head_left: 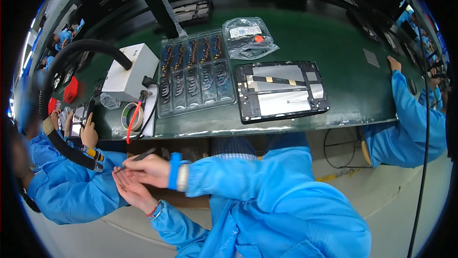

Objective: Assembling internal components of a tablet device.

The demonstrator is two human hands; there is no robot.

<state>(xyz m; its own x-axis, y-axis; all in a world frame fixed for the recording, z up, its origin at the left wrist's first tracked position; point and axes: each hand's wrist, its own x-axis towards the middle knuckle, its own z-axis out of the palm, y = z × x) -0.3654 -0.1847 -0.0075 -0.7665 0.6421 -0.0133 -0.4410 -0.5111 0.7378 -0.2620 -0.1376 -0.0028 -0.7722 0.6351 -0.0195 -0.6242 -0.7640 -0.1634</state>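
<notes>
Below the bench edge, on the left, my right hand pinches a slim dark tool, perhaps tweezers or a pen; its exact kind is unclear. The tool's thin end points down over the fingers of my left hand. That hand is palm up with its fingers stretched out, just under the right one. Whether something tiny lies on the palm cannot be made out. A blue strap circles my right wrist. On the bench in front of me lies an opened tablet, its inner parts showing.
Left of the tablet sits a clear tray of small flex parts. Behind are a plastic bag and a post. A white box, tape roll and black hose stand left, near a co-worker's hands. Another co-worker's sleeve is right.
</notes>
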